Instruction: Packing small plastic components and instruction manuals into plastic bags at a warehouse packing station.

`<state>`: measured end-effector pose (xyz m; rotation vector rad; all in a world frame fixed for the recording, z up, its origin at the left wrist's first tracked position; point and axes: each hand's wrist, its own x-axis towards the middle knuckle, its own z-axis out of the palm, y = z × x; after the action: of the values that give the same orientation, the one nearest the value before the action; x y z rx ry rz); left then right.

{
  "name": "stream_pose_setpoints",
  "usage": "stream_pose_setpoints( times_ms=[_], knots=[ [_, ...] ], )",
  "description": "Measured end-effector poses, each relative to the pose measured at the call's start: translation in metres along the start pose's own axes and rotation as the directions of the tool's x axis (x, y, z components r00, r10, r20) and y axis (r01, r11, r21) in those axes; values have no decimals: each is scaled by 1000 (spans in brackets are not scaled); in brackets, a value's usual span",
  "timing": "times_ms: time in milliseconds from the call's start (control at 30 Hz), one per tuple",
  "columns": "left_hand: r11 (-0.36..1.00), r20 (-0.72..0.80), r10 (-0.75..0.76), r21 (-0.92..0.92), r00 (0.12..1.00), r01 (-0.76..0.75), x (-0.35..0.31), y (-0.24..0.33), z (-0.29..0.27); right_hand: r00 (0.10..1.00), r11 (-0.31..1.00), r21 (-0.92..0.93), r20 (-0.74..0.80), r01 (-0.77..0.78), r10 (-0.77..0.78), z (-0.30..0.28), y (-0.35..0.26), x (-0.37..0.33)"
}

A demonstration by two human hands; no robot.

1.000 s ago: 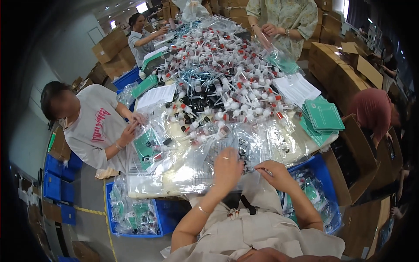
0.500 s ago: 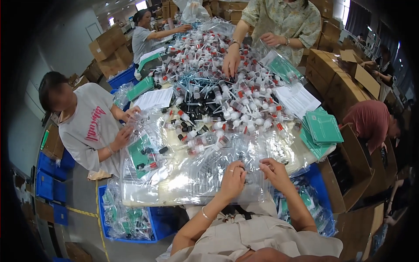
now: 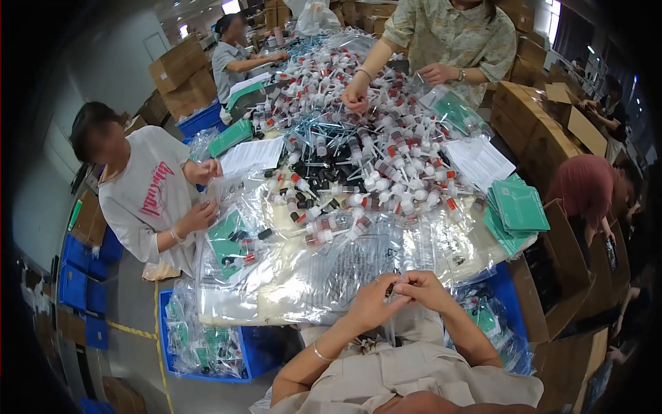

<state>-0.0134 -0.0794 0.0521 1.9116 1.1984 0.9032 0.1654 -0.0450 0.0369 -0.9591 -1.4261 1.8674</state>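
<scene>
My left hand [image 3: 374, 303] and my right hand [image 3: 426, 291] meet at the near edge of the table, fingertips pinched together. What looks like a clear plastic bag [image 3: 394, 327] hangs from between them; its upper edge is hidden by my fingers. Just beyond my hands lies a layer of flat clear plastic bags [image 3: 345, 265], shiny with reflections. Past those, small clear bottles with red and white tops [image 3: 331, 224] lie loose, at the front of a large heap of similar bottles [image 3: 407, 176].
Black caps [image 3: 321, 179] and blue rods [image 3: 324, 131] lie within the heap. Green booklets [image 3: 518, 205] and white sheets [image 3: 479, 160] rest at right. Blue bins [image 3: 248, 355] of filled bags stand below the table edge. Co-workers handle bags at left [image 3: 148, 196] and across [image 3: 458, 45].
My hands have come together and drawn a little toward my body; before, they were apart over the bags. The co-worker across has lifted a hand from the heap.
</scene>
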Motion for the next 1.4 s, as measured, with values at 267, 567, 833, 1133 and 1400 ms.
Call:
stream_pose_setpoints(
  times_ms=[267,567,833,1133,1400],
  knots=[
    [907,144,-232,-325,962,267,-6,-32,-14,986,987,-79,-82,140,-146,19,15,7],
    [936,76,-272,-212,959,282,-2,-40,-12,977,978,-107,-98,181,-191,37,10,2],
    [843,-151,-233,-524,961,122,-3,-51,-23,983,977,109,-43,182,-178,43,7,10],
    [938,-15,-340,-74,940,338,-18,-45,-82,987,986,68,45,153,-156,27,8,-8],
    [928,69,-319,-177,945,327,-15,-33,-178,883,798,-580,-272,166,-382,-66,-77,-53]
  ],
)
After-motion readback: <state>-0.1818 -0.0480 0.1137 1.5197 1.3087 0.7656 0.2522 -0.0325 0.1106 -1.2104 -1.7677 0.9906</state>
